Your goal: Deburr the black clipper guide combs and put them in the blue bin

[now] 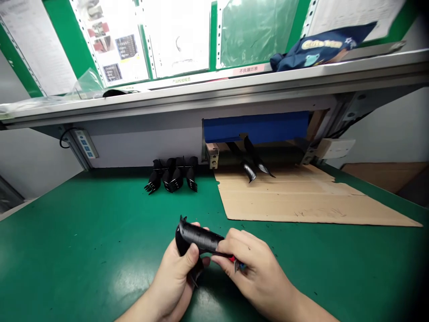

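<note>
Left hand [174, 272] and right hand [256, 257], fingers grasping one curved black plastic piece [201, 237], apparently unfinished; toothed black plastic pieces [177, 180] beyond, completion unclear.

A cluster of black prong-tipped parts [171, 171] is being carried by the green bench top [83, 250], near its rear. To the right, a flat cardboard sheet [284, 201] is also being borne. On the shelf [187, 92] above, a dark blue pouch [315, 52] and clear plastic [87, 84] are being supported.
</note>
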Demonstrator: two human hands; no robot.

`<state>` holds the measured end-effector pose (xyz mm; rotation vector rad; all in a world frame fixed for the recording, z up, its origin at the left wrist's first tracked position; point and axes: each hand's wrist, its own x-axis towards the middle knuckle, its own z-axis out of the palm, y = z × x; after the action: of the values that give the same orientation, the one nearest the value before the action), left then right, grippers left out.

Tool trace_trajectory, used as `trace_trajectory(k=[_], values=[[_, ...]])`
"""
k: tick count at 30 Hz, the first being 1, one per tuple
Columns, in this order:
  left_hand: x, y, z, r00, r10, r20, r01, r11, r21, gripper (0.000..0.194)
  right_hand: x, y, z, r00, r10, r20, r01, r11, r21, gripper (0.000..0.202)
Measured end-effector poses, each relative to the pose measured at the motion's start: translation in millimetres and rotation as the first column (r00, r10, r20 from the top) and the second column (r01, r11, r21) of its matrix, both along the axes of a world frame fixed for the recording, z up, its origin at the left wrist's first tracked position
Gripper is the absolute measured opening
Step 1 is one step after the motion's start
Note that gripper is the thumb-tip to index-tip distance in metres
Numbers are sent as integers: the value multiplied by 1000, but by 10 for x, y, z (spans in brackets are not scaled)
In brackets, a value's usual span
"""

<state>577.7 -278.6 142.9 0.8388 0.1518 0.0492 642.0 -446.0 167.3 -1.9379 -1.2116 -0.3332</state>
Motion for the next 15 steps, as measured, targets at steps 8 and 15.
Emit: trace_trajectory(k=[8,15], values=[[89,-24,46,971,155,-180,-212,908,-361,33,-223,298,-145,919,-107,-380,71,992,-107,19],[131,107,41,993,112,43,-109,991,-81,51,-125,201,-99,952,9,-306,-37,996,-85,6]])
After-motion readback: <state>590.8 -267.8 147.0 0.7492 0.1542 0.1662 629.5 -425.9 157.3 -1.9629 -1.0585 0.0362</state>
